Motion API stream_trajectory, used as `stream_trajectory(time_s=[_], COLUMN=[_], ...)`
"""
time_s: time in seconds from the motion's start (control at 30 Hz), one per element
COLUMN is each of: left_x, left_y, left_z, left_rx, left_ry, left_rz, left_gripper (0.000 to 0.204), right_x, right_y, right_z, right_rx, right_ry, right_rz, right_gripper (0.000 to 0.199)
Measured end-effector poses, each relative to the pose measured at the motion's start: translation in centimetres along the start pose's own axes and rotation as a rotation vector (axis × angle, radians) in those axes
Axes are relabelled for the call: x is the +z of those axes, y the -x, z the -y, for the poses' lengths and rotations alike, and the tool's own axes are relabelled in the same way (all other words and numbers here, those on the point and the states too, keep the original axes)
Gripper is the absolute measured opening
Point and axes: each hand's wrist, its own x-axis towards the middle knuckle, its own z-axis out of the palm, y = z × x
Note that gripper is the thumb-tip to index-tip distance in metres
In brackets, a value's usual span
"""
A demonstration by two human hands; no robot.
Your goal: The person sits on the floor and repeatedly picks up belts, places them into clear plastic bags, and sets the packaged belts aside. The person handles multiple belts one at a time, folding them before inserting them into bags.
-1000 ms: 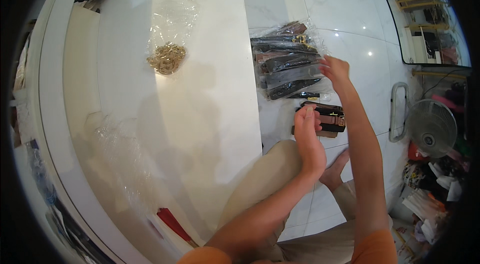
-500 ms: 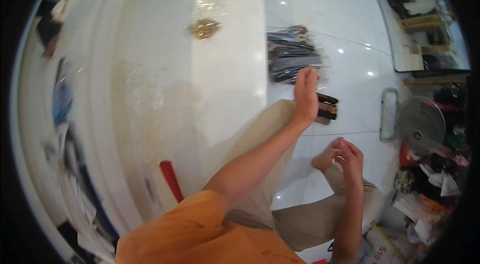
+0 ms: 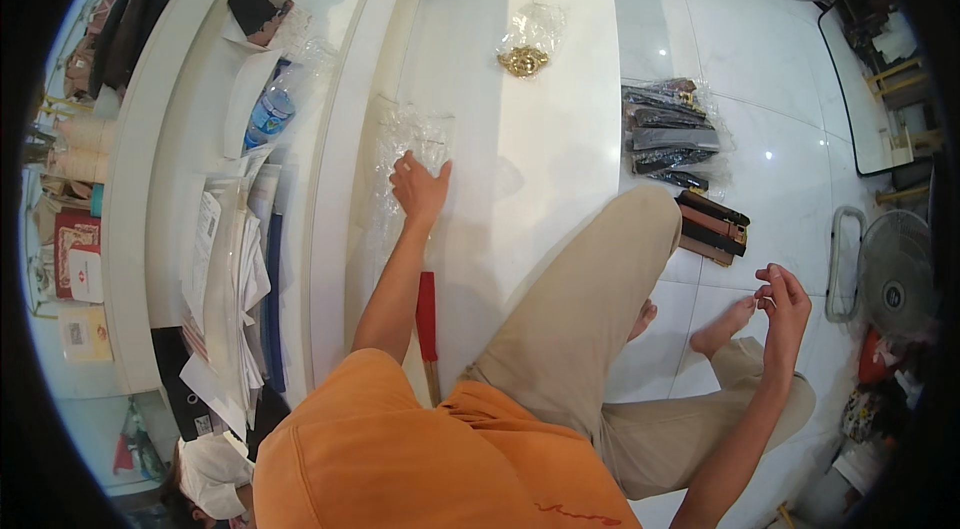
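Where no hand reached earlier, clear, crinkled plastic wrapping on the flat white bench now lies beneath the left hand, fingers spread, contact unclear; its long axis runs along the bench. Farther right, the right hand curls loosely.

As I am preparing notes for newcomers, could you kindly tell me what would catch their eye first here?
Probably the bright orange shirt at the bottom centre, then the shiny gold-coloured bundle on the white surface near the top. Left of centre, the left hand spreads over clear plastic; to the right, dark plastic-wrapped strips lie on the glossy floor.
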Motion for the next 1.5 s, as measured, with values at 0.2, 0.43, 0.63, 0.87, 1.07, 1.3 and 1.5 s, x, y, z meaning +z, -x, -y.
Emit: stream_trajectory(time_s=[0.2,0.43,0.63,0.87,1.07,1.3,1.5], left_x=[-0.6,-3.5,-11.4,-14.7,-15.0,-14.0,-11.3], left_y=[-1.6,-1.4,4.5,17.7,26.2,24.4,23.9], left_z=[2.8,2.4,-8.8,-22.6,-29.8,-33.6,-36.7], left_rx=[-0.203,-0.053,0.566,1.175,1.475,1.051,0.945], left_ry=[0.026,0.129,0.495,0.865,1.026,1.376,1.415], left_rz=[0.258,0.058,-0.292,-0.180,0.005,0.662,1.355], left_gripper=[0.075,0.024,0.011,0.023,0.023,0.079,0.029], right_x=[-0.5,-0.5,-0.3,2.5,-0.7,-5.6,-4.8], right_y=[-0.1,0.7,0.9,3.8,3.1,1.9,2.2], right_z=[-0.5,-0.3,-1.0,2.7,2.5,3.0,2.9], right_rx=[-0.061,-0.105,-0.175,-0.266,-0.326,-0.403,-0.455], right_ry=[0.045,0.061,0.061,-0.241,-0.310,-0.247,0.055], right_rz=[0.061,0.030,0.056,0.283,0.093,0.059,0.052], right_gripper=[0.030,0.029,0.027,0.043,0.025,0.020,0.019])
